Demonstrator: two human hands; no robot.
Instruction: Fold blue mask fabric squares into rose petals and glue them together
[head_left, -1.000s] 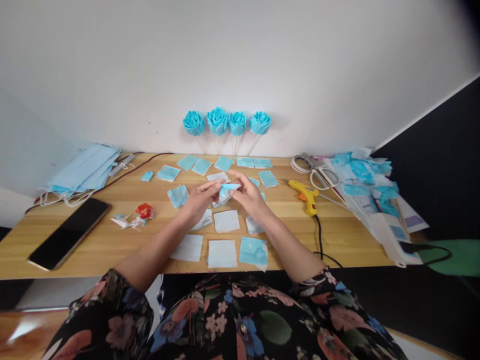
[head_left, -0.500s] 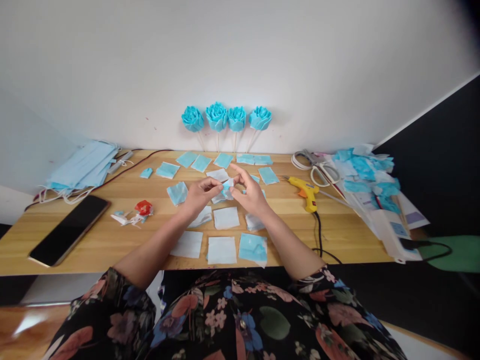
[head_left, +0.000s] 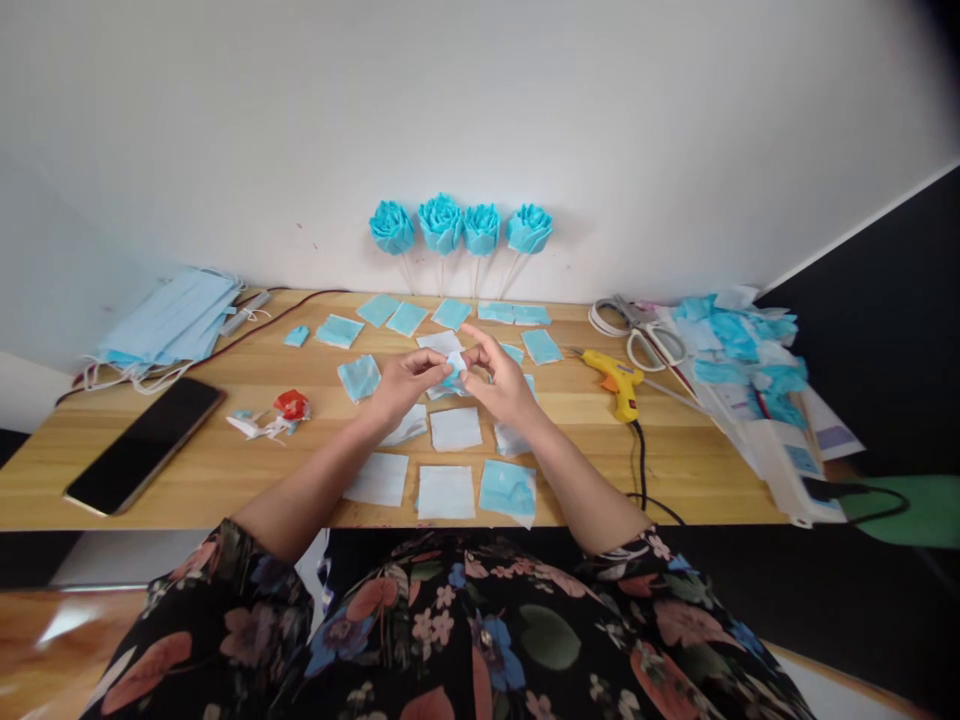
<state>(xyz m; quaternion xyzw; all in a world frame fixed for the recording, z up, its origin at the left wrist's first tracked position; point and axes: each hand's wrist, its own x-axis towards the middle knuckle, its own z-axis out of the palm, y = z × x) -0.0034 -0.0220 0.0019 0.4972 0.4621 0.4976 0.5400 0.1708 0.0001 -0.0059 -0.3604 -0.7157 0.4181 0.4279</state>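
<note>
The left hand (head_left: 403, 388), at nine o'clock, pinches a small, folded, pale-blue-and-white thin-fabric piece (head_left: 455, 365), its shape partly hidden, over the wood-grained counter (head_left: 701, 485); the right hand (head_left: 500, 386), at three o'clock, pinches it too; farther toward three, a yellow plastic glue gun (head_left: 624, 383).

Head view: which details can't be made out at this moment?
All in the head view:
- Light blue piece: full outline, hidden by the left hand and right hand gripping it.
- Whitish square: one side, hidden behind the left hand.
- Green object: far end, cut off by the right picture edge.
- Printed sheet: wording, too small to read.
</note>
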